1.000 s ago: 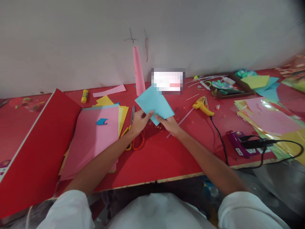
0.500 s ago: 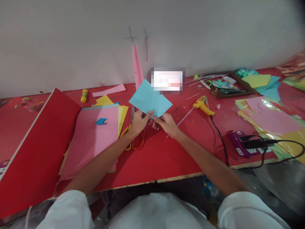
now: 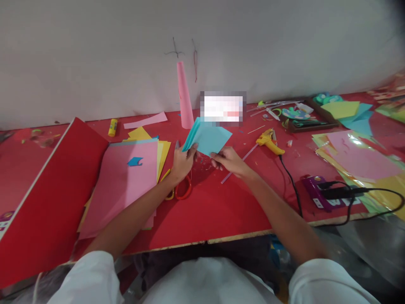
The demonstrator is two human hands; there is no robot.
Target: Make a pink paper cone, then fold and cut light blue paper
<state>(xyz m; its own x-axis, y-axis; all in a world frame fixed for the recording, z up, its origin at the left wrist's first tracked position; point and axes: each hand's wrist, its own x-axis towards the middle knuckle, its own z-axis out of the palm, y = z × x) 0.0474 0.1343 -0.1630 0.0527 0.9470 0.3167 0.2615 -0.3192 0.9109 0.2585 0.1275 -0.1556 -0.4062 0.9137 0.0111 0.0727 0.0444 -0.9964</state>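
A light blue sheet of paper (image 3: pixel 211 137) is held up above the middle of the red table, its left edge bent over into a fold or curl. My left hand (image 3: pixel 184 162) pinches it at the lower left, and my right hand (image 3: pixel 230 161) grips its lower corner between thumb and fingers. Behind the paper stands a tall pink paper cone (image 3: pixel 184 99). Below my left hand lie scissors with red handles (image 3: pixel 183 188) and a yellow-handled pair (image 3: pixel 170 195), both partly hidden by the hand and forearm.
Left, an open red folder (image 3: pixel 47 198) bears pink sheets (image 3: pixel 126 190) with a blue scrap (image 3: pixel 135 161). A glue stick (image 3: pixel 112 127) stands behind. Right are a yellow glue gun (image 3: pixel 270 142) with a cord, a purple power strip (image 3: pixel 319 192), a dark tray (image 3: pixel 325 116) and wrapped papers (image 3: pixel 363 156).
The blue paper has gone from a flat diamond to bent over along its left side. My hands have moved apart, the right one to the right. The cone shows more fully.
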